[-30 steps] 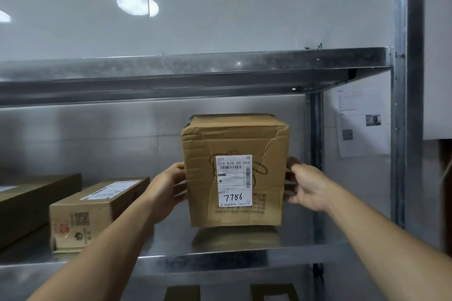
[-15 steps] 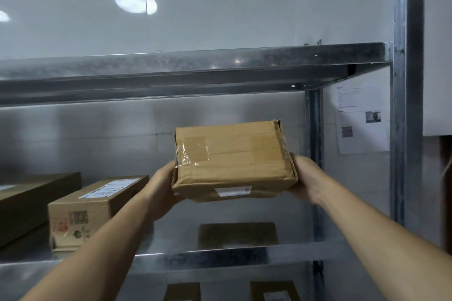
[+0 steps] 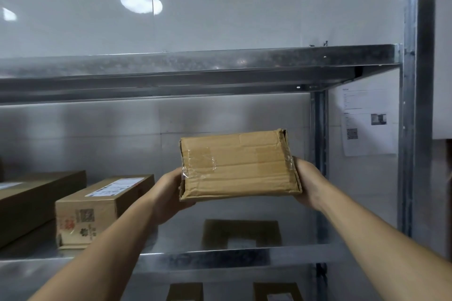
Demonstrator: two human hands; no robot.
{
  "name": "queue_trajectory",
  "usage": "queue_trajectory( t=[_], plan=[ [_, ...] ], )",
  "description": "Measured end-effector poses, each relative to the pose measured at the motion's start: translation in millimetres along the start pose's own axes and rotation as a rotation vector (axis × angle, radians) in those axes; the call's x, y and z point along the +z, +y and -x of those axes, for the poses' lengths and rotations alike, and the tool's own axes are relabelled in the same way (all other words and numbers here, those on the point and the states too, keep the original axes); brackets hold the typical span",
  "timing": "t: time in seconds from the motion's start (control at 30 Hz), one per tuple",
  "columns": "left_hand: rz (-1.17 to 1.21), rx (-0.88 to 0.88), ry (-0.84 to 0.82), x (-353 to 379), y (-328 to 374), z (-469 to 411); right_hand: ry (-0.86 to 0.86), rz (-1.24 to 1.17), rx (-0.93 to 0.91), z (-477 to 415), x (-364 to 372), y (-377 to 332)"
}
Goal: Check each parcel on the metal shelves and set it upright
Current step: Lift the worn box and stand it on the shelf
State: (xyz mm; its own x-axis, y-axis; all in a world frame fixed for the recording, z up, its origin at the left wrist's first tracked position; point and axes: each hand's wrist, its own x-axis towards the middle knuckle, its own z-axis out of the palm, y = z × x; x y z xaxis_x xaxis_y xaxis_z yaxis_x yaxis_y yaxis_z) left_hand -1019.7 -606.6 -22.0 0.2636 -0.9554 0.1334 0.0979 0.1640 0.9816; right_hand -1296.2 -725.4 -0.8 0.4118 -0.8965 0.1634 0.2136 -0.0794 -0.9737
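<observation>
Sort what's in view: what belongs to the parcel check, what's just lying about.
Job: held parcel, gripped by left hand and right hand; labelled parcel and dark box on the metal shelf; two parcels below.
Just there: printed notice on the wall.

Corrugated cardboard on parcel (image 3: 239,164): brown, matt, creased & dented; clear tape (image 3: 199,161) glossy, crinkled. Galv. steel on shelf (image 3: 220,260) & upright (image 3: 413,129): speckled grey, dull sheen, deck part-mirroring. Smooth glossy white on back wall (image 3: 220,19). Matt cardboard on long carton (image 3: 102,205), w/ white paper label (image 3: 115,187). Matt white paper for notice (image 3: 367,120).
</observation>
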Motion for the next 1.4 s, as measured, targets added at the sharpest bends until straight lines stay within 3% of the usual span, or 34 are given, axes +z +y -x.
queue_trajectory(
  t=[0.47, 0.97, 1.4],
  plan=[
    [0.052, 0.027, 0.117, -19.0, 6.0, -6.0, 0.035, 0.050, 0.041, -1.6, 4.1, -3.2],
    [0.001, -0.018, 0.029, -9.8, 8.2, -3.8, -0.077, 0.100, 0.026, -14.6, 7.0, 6.1],
    [0.047, 0.073, 0.021, -16.1, -1.1, -11.1, -0.061, 0.072, 0.011, -18.2, 8.8, 13.8]
  ],
)
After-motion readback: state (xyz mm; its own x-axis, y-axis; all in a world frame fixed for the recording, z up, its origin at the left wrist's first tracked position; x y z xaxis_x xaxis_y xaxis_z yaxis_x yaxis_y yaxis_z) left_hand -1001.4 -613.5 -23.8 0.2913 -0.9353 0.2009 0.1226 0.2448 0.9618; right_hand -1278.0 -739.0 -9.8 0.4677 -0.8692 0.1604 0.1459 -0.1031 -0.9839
